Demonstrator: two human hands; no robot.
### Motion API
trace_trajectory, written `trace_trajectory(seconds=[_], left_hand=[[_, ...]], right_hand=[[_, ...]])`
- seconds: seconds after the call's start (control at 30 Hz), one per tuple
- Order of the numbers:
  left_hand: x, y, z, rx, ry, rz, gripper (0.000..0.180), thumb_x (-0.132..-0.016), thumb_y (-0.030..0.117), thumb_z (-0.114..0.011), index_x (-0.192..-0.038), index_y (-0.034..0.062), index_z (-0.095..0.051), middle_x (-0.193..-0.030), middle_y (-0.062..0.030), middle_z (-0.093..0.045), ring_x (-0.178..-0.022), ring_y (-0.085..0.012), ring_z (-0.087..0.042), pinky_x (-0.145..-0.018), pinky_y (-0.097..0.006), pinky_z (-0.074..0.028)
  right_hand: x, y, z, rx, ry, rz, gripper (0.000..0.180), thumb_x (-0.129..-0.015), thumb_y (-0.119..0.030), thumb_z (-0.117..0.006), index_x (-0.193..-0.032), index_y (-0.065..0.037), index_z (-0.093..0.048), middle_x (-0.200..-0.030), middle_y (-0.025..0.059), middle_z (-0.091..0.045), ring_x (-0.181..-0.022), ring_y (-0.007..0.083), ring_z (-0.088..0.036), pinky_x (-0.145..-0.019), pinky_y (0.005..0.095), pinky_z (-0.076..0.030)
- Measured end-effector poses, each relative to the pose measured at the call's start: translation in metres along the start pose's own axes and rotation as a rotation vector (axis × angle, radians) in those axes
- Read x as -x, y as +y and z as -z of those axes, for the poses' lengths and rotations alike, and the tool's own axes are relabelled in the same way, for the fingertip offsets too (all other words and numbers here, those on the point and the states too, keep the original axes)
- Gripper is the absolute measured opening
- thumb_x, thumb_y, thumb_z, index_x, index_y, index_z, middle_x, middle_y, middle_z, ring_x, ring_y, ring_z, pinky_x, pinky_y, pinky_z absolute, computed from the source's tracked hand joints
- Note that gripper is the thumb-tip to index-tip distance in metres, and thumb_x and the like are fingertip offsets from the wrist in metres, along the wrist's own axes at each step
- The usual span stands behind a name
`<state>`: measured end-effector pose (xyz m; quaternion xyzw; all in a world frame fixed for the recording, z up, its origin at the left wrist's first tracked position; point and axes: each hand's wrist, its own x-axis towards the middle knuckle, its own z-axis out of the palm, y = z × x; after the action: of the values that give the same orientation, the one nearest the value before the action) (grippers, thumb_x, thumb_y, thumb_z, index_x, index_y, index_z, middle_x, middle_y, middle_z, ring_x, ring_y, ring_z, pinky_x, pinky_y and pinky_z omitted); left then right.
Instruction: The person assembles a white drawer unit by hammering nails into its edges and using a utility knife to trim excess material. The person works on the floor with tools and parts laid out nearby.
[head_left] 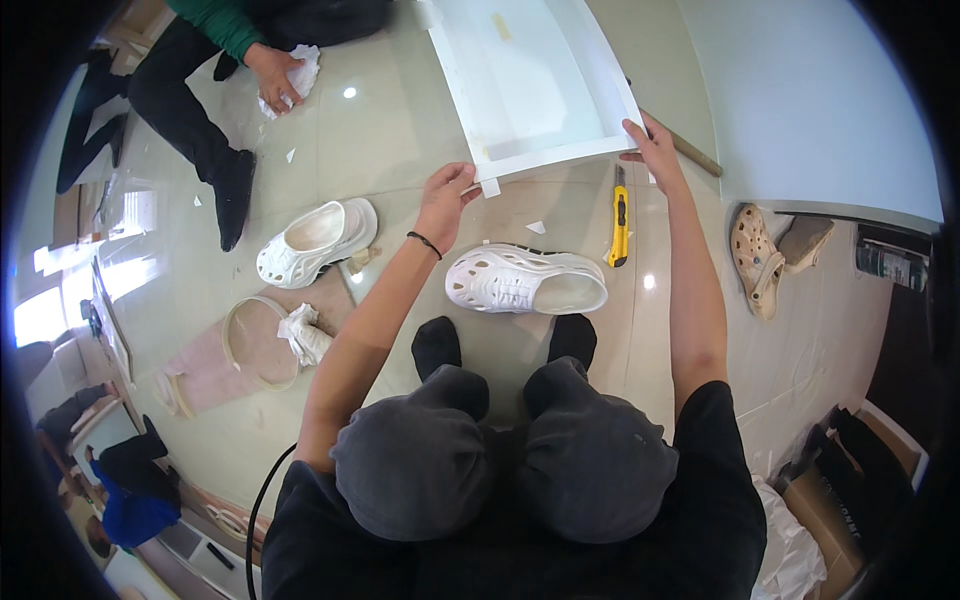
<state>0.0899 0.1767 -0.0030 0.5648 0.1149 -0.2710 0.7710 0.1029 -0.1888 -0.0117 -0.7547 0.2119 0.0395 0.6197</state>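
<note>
A large pale translucent panel with a white border [545,152] stretches away from me above the tiled floor. My left hand [446,207] is closed on its near left corner, beside a small white tab [490,187] that hangs from the edge. At the near right corner, the thumb and fingers of my right hand [655,155] grip the border. Below that corner lies a yellow utility knife [619,225] with its blade end toward the panel. A white clog-style shoe [526,280] rests between my arms, in front of my feet.
Another white shoe [315,240] lies left of my left arm, near a hoop [232,340] and crumpled white cloth [305,335]. A co-worker's hand [275,78] presses white paper to the floor. Beige clogs [757,262] and a wooden stick [697,157] are at right.
</note>
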Motion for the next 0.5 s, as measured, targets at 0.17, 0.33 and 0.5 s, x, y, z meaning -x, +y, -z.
trace_trajectory(seconds=[0.17, 0.33, 0.5], left_hand=[[0.002, 0.011, -0.014, -0.024, 0.017, 0.043, 0.016, -0.099, 0.016, -0.058, -0.107, 0.0027, -0.058, -0.109, -0.0055, -0.062, -0.103, -0.0172, -0.060, -0.094, -0.035, -0.050], [0.017, -0.003, -0.028, 0.162, 0.056, 0.010, 0.017, -0.096, 0.007, -0.056, -0.111, 0.0004, -0.053, -0.109, -0.0094, -0.062, -0.105, -0.0206, -0.061, -0.093, -0.036, -0.052], [0.025, -0.011, -0.032, 0.318, 0.108, 0.024, 0.020, -0.096, 0.008, -0.051, -0.112, -0.0016, -0.052, -0.110, -0.0117, -0.063, -0.104, -0.0238, -0.063, -0.094, -0.038, -0.052]], right_hand=[[-0.010, -0.001, 0.012, 0.009, -0.014, -0.003, 0.056, -0.095, -0.036, -0.066, -0.141, -0.008, -0.054, -0.121, 0.0105, -0.065, -0.097, 0.0166, -0.066, -0.074, 0.0317, -0.061], [-0.002, -0.004, 0.001, -0.028, 0.077, 0.017, 0.054, -0.098, -0.034, -0.060, -0.144, -0.008, -0.049, -0.122, 0.0111, -0.063, -0.103, 0.0198, -0.065, -0.081, 0.0350, -0.061], [0.022, 0.039, -0.006, -0.313, 0.408, 0.010, 0.052, -0.098, -0.038, -0.059, -0.139, -0.006, -0.051, -0.123, 0.0120, -0.062, -0.110, 0.0215, -0.062, -0.081, 0.0349, -0.056]])
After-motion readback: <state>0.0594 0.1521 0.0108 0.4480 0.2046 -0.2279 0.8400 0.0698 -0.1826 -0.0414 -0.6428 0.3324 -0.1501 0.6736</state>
